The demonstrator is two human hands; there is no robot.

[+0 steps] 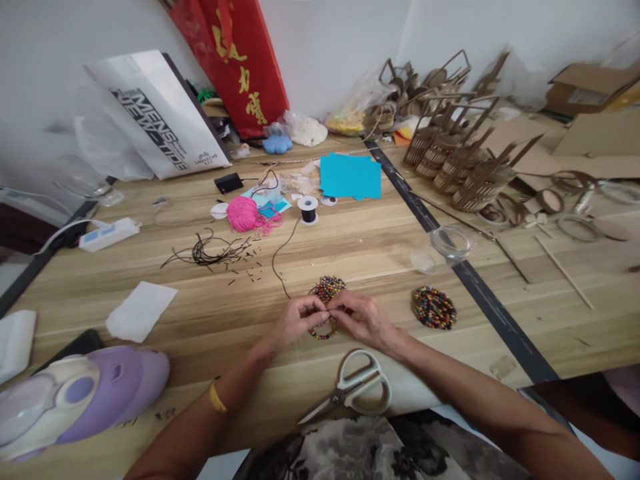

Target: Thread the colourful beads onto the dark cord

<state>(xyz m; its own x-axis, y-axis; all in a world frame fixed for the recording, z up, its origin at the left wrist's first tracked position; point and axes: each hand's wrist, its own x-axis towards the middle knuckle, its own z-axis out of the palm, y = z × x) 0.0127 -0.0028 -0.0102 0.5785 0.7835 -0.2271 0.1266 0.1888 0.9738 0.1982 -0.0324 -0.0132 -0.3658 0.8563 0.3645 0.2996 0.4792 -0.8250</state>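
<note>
1. Your left hand (301, 317) and right hand (363, 320) meet at the fingertips, each pinched closed on thin dark cord (273, 260).
2. The bead ring (324, 335) lies just under your fingertips, with a bead pile (330, 287) right beyond.
3. The cord curves across the bench (225, 293) from the spool (309, 215) to your left hand.
4. Scissors (339, 396) lie by the near edge.
5. Rightward, wood stretches to the bead coil (434, 308), short of the black strip (483, 303).

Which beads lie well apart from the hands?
The multicoloured bead coil out to the right of the right hand; the other beads lie close by that hand and the left hand.
</note>
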